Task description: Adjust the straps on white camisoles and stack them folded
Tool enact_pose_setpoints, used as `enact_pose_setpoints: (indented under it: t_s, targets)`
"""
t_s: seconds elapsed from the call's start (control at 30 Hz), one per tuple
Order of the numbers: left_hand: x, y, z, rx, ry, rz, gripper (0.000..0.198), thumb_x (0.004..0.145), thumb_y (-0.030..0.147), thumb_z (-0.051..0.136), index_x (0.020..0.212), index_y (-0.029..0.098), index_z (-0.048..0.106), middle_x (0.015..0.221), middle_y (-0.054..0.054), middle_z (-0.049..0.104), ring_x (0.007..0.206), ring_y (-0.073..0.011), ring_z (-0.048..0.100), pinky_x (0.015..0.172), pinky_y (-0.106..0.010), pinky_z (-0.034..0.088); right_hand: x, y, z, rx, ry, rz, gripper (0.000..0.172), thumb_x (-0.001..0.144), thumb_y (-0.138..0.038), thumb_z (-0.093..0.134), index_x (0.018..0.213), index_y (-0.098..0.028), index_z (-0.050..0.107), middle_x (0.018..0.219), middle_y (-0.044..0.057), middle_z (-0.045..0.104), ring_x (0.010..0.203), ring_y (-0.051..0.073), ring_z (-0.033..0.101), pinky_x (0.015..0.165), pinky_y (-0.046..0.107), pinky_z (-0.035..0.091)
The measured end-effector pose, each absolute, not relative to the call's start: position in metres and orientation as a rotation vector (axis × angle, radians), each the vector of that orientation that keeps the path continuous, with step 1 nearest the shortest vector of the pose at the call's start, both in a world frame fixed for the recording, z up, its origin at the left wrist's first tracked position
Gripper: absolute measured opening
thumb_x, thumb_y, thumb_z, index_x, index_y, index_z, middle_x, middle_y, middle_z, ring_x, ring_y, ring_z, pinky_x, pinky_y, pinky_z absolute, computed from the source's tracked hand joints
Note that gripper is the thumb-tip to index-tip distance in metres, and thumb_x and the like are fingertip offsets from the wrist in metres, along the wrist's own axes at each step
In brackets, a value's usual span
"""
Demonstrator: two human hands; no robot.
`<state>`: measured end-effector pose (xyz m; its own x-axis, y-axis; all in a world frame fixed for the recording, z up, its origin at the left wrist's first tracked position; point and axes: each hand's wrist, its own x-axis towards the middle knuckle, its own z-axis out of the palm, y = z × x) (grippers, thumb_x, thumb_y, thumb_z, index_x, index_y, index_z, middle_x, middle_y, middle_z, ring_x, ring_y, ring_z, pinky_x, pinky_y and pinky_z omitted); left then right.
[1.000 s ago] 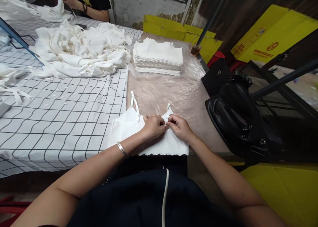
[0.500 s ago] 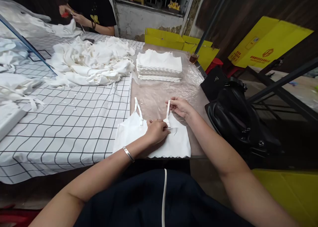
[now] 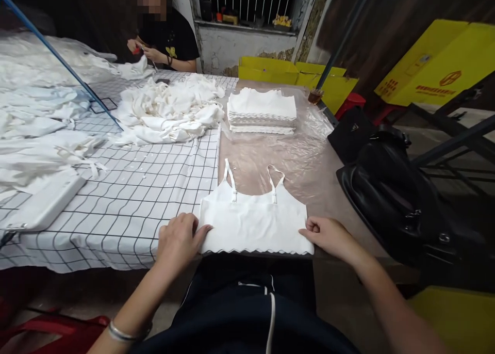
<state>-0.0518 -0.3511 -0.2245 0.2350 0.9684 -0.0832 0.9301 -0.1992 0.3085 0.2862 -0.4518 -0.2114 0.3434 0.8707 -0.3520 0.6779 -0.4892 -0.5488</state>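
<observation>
A white camisole top [image 3: 255,225] with a scalloped hem lies flat at the table's front edge, its two thin straps pointing away from me. My left hand [image 3: 180,240] pinches the top's left side edge, thumb on the cloth and fingers at the border. On the opposite side, my right hand [image 3: 327,235] has thumb and curled fingers closed on the right edge. Beyond the straps sits a neat stack of folded white garments [image 3: 263,106] on clear plastic sheeting [image 3: 309,122].
Left of me, a checked tablecloth [image 3: 170,189] bears a loose white garment heap [image 3: 166,109] and a white box-like device [image 3: 46,204]. Black bags [image 3: 386,189] lie at the right edge. A co-worker [image 3: 174,39] sits at the back left. Yellow boxes [image 3: 266,70] stand behind.
Both hands have left the straps and chest area and moved apart to the top's two side edges. The straps now lie free, and the cloth is spread wider. My view has shifted left.
</observation>
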Motion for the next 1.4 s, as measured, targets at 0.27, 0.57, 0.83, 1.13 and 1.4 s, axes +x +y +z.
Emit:
enact_pose_setpoints:
  t_s: [0.27,0.57,0.83,1.13,1.4]
  targets:
    - [-0.051,-0.314,-0.189,1.152,1.210,0.724,0.044,0.066,0.054,0.072,0.084,0.025,0.045,0.059,0.006,0.053,0.047,-0.0122,0.047,0.046,-0.022,0.033,0.289,-0.428,-0.167,-1.573,-0.707,1.180,0.045,0.057,-0.049,0.076,0.068,-0.023,0.041,0.058,-0.005,0.045,0.052,0.011,0.041,0.047,0.023,0.034]
    - [0.024,-0.124,-0.035,1.147,1.041,0.839,0.023,0.083,-0.004,0.058,0.098,0.013,0.062,0.081,-0.006,0.065,0.065,-0.0090,0.061,0.056,-0.018,0.053,0.354,-0.228,-0.058,-1.363,-0.647,0.881,0.018,0.074,-0.012,0.069,0.075,-0.020,0.053,0.065,0.000,0.056,0.051,0.011,0.052,0.040,0.021,0.043]
    - [0.130,0.024,-0.008,1.235,0.826,1.113,0.018,0.092,-0.003,0.048,0.100,0.008,0.060,0.078,0.000,0.058,0.064,-0.0027,0.058,0.065,-0.014,0.053,0.425,-0.063,-0.014,-1.388,-0.624,0.717,0.019,0.078,-0.005,0.065,0.077,-0.020,0.052,0.058,-0.004,0.054,0.048,0.010,0.052,0.040,0.019,0.042]
    - [0.155,0.057,-0.158,1.147,1.165,0.835,0.020,0.074,-0.008,0.063,0.084,0.009,0.062,0.068,-0.003,0.056,0.056,-0.0123,0.061,0.056,-0.025,0.057,0.460,-0.057,-0.144,-1.634,-0.567,0.888,0.034,0.070,-0.018,0.080,0.074,-0.021,0.047,0.059,-0.003,0.056,0.051,0.012,0.057,0.044,0.024,0.050]
    - [0.154,0.054,-0.159,1.379,1.398,0.799,0.021,0.064,-0.005,0.066,0.073,0.014,0.061,0.059,0.001,0.054,0.053,-0.0129,0.057,0.056,-0.026,0.052,0.458,-0.062,-0.155,-1.883,-0.680,0.639,0.049,0.053,-0.011,0.088,0.072,-0.021,0.044,0.057,-0.005,0.052,0.054,0.014,0.055,0.050,0.026,0.046]
